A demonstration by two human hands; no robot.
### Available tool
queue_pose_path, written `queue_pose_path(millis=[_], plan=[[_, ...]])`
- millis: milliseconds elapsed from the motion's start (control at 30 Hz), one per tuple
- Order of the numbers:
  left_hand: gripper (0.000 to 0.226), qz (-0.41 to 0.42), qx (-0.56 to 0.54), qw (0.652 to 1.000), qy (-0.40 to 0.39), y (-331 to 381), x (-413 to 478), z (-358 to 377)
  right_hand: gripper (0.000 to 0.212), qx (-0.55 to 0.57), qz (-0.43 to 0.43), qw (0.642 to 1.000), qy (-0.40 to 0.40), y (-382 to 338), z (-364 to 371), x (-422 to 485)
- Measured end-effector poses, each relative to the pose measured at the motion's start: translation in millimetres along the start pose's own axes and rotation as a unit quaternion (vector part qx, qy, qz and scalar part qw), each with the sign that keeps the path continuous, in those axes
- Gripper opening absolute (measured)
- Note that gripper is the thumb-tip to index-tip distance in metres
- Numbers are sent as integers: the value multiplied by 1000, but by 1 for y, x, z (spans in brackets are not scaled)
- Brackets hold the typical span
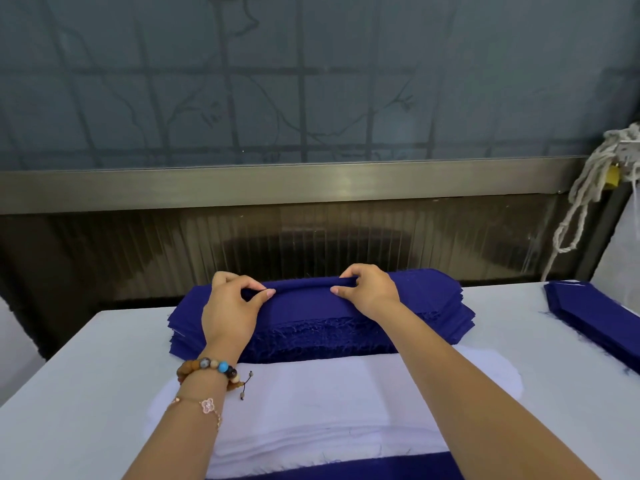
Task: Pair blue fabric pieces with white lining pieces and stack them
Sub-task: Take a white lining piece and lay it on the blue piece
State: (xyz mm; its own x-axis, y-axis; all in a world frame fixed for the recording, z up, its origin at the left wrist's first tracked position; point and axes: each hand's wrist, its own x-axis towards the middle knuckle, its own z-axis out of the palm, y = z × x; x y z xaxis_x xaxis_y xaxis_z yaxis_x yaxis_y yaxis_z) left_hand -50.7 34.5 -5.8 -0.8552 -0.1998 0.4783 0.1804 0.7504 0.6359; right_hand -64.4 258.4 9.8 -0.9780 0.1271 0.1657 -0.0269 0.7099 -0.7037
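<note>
- Head view (the only one logged). The blue stack [433,317] lay on the far side of the white table [79,368], straight ahead of you. Its long axis ran left to right across your line of sight.
- Your left hand [230,315] and right hand [372,292] both sat on top of that stack, well apart. The left was toward the stack's left end and the right was right of its middle.
- Each hand pinched the far edge of the top blue piece [304,306] between thumb and curled fingers. That edge stood rolled up into a ridge spanning the gap between your hands.
- From this angle you could not tell whether one ply or several sat in the pinch.
- The white lining stack [311,403] lay just on your side of the blue stack, meeting its frayed near edge. Its long axis was parallel, and it sat beneath your forearms.
- Judgement: the lining lay toward you from the pinch, so the piece would need drawing back over the blue stack with its axis kept crosswise. Neither hand was clearly nearer.
- Also noted: a second blue stack [595,317] sat at the right of the table, apart from the first. A beaded bracelet [207,368] was on your left wrist.
</note>
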Motion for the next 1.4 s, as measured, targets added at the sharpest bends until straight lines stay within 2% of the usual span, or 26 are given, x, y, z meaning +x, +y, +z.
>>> queue_pose_path(millis=[100, 267, 433, 500, 600, 733, 833, 933, 1000, 1100, 1300, 1400], plan=[[16, 41, 62, 997, -14, 3, -2, 2, 31, -49, 17, 998, -31, -3, -13, 1], [12, 70, 153, 982, -89, 0, 7, -13, 46, -118, 63, 988, -80, 6, -49, -4], [11, 45, 170, 977, -118, -24, 17, -43, 38, -158, 90, 979, -87, 32, -88, -12], [11, 10, 143, 981, -130, -37, 20, -52, 37, -146, 112, 981, -69, 45, -98, -15], [10, -60, 37, 988, -140, -51, 20, -62, 41, -101, 140, 984, -33, 63, -103, -19], [23, -126, 0, 988, -84, -60, 13, -64, 37, -47, 175, 983, 14, 77, -103, -22], [29, -123, 50, 991, -32, -60, 3, -63, 34, -92, 182, 975, 89, 82, -100, -28], [18, -78, 57, 995, 34, -52, -7, -64, 27, -153, 168, 959, 167, 81, -97, -38], [8, -59, -9, 996, 60, -45, -12, -70, 26, -114, 147, 967, 174, 83, -100, -42], [10, -86, -89, 990, 62, -37, -16, -83, 22, 31, 125, 975, 182, 87, -110, -51], [6, -170, -231, 957, 34, -21, -34, -112, 9, 241, 158, 945, 156, 91, -124, -80], [7, -199, -255, 946, 8, -20, -51, -125, 8, 283, 170, 934, 138, 97, -127, -102]])
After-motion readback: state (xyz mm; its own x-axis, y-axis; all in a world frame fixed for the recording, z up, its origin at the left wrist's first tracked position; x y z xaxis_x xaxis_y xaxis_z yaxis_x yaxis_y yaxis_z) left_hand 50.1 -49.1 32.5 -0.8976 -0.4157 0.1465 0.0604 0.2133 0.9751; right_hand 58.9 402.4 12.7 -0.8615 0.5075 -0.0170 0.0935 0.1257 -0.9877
